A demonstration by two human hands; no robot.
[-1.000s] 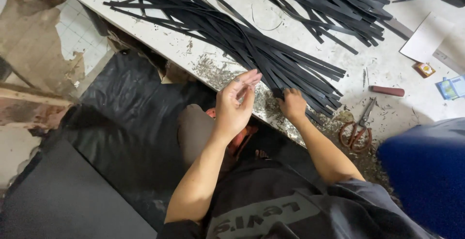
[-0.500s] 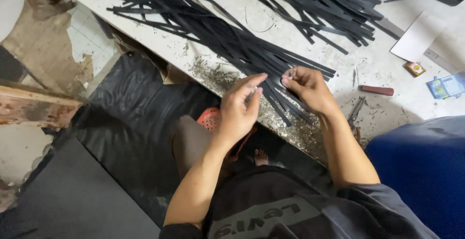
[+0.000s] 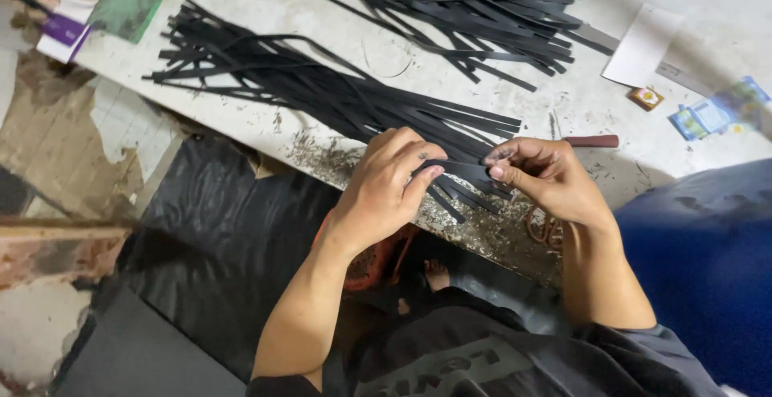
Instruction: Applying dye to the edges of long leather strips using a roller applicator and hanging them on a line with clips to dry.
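A person seated at a scuffed white worktop [image 3: 241,7] works the near ends of a bundle of black strips [image 3: 322,95], which fans across the surface and reaches almost to its front edge. The left hand [image 3: 386,192] curls over the strip ends just short of that edge, fingers closed around one or more of them. The right hand [image 3: 547,180] meets it from the other side, thumb and forefinger pinched narrow on the tip of a strip. Exactly how many strips each hand holds cannot be told, since the fingers cover them.

The strips look thin, flat and limp, probably rubber or leather: light, easily bent and likely to tangle with their neighbours. A pinch near the end, as here, seems the surest hold, with the other hand steadying the bundle.

Beyond the bundle lies a second pile of black strips [image 3: 450,11]. To the right of the bundle's near ends rests a tool with a reddish-brown handle [image 3: 591,141], and farther right a slip of white paper [image 3: 643,43]. A green card [image 3: 129,3] sits past the bundle's far left end. Fine shavings [image 3: 322,152] litter the worktop just left of the hands. A black sheet [image 3: 217,236] covers the floor below the worktop's edge.
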